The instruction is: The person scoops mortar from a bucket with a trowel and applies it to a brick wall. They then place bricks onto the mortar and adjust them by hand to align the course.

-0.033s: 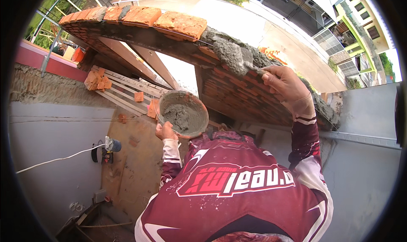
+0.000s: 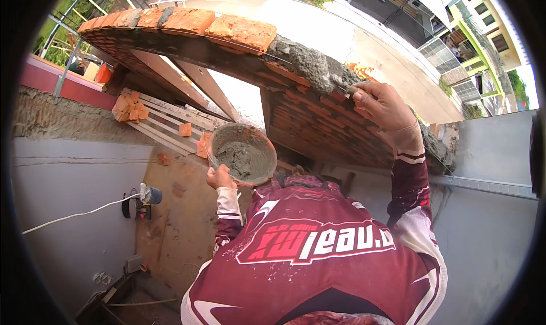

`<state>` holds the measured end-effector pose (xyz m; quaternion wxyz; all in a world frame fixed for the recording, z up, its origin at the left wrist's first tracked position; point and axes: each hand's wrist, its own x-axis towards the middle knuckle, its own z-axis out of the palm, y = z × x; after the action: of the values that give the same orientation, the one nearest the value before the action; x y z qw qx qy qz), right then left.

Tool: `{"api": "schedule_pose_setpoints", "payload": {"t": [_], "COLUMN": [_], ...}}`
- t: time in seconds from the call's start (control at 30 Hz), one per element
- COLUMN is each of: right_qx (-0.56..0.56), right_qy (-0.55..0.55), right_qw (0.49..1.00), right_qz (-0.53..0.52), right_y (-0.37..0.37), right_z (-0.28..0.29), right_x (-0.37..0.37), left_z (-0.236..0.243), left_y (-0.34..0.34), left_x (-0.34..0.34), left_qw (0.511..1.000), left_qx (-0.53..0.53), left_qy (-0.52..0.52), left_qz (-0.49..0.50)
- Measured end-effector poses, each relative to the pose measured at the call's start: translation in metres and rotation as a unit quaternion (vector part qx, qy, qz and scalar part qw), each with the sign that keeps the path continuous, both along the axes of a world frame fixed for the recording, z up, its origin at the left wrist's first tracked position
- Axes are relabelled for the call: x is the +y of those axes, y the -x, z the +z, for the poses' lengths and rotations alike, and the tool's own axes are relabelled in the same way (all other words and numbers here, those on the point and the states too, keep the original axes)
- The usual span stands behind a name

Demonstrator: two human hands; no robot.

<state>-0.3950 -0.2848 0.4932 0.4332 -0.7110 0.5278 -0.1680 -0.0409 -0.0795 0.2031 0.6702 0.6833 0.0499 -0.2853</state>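
Note:
My left hand (image 2: 219,178) grips the lower rim of a round bowl (image 2: 243,153) that holds grey mortar, level in front of my chest. My right hand (image 2: 382,111) is raised onto the top of a red brick wall (image 2: 318,120). It is closed on a small trowel (image 2: 345,89), of which only the metal tip shows. That tip touches a thick bed of grey mortar (image 2: 307,63) on the wall top. Left of the mortar lies a row of orange bricks (image 2: 239,32) on the top course.
Sloping wooden planks (image 2: 170,126) and loose orange bricks (image 2: 128,107) lie below the wall at the left. A power tool (image 2: 143,202) with a white cable sits by a grey rendered wall (image 2: 68,188). A grey panel (image 2: 489,154) stands at the right. A road (image 2: 341,29) runs beyond.

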Motion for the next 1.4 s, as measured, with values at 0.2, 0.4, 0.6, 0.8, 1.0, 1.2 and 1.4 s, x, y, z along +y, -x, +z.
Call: {"api": "schedule_pose_setpoints", "payload": {"t": [0.2, 0.4, 0.6, 0.8, 1.0, 1.2, 1.4], "right_qx": [0.255, 0.278, 0.110, 0.143, 0.112, 0.135, 0.213], "right_qy": [0.310, 0.356, 0.189, -0.188, -0.174, -0.162, -0.088], "right_qw": [0.916, 0.890, 0.965, 0.917, 0.880, 0.927, 0.886], "right_qz": [0.021, -0.062, 0.147, 0.321, 0.428, 0.310, 0.403], "right_y": [-0.021, -0.034, -0.075, -0.174, -0.210, -0.220, -0.312], "right_z": [-0.031, -0.035, -0.073, -0.238, -0.344, -0.474, -0.703], "right_x": [-0.034, -0.015, 0.028, 0.075, 0.125, 0.069, 0.025], "left_z": [-0.013, -0.027, -0.054, -0.088, -0.112, -0.165, -0.249], "left_y": [-0.016, -0.016, -0.002, 0.013, 0.041, 0.081, 0.106], "left_x": [0.022, 0.028, 0.043, 0.093, 0.172, 0.222, 0.232], "left_qw": [0.994, 0.992, 0.974, 0.971, 0.954, 0.936, 0.905], "left_qx": [-0.029, 0.006, -0.052, 0.071, 0.195, 0.202, 0.168], "left_qy": [-0.068, -0.091, -0.186, -0.194, -0.047, -0.041, -0.055], "left_qz": [0.075, 0.091, 0.121, 0.124, 0.224, 0.285, 0.386]}}
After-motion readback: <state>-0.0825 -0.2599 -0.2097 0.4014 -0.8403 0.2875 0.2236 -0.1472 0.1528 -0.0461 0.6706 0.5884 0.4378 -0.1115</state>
